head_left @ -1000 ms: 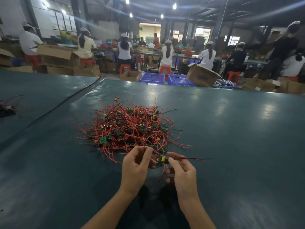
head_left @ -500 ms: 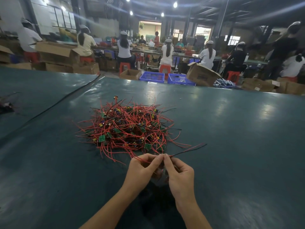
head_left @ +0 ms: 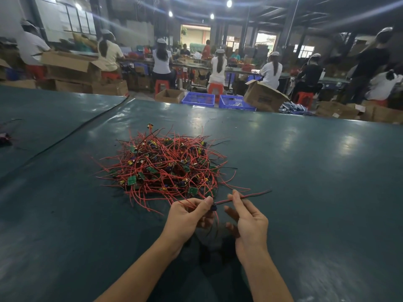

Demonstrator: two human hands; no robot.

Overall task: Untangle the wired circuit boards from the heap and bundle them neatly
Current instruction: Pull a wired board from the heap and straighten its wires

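One wire (head_left: pixel 255 194) stretched between two hands
Left hand (head_left: pixel 187 216) and right hand (head_left: pixel 250 221) pinch it, just beside the heap (head_left: pixel 165 166).

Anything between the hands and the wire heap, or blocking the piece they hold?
Nothing visible. The left hand pinches one wired board and the right hand pinches its lead, just in front of the heap. Only the heap's loose ends lie close by the fingers.

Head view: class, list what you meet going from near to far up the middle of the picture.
Left hand and right hand, pinching one wired board → heap of red-wired circuit boards → bare green table → blue crates → seated workers.
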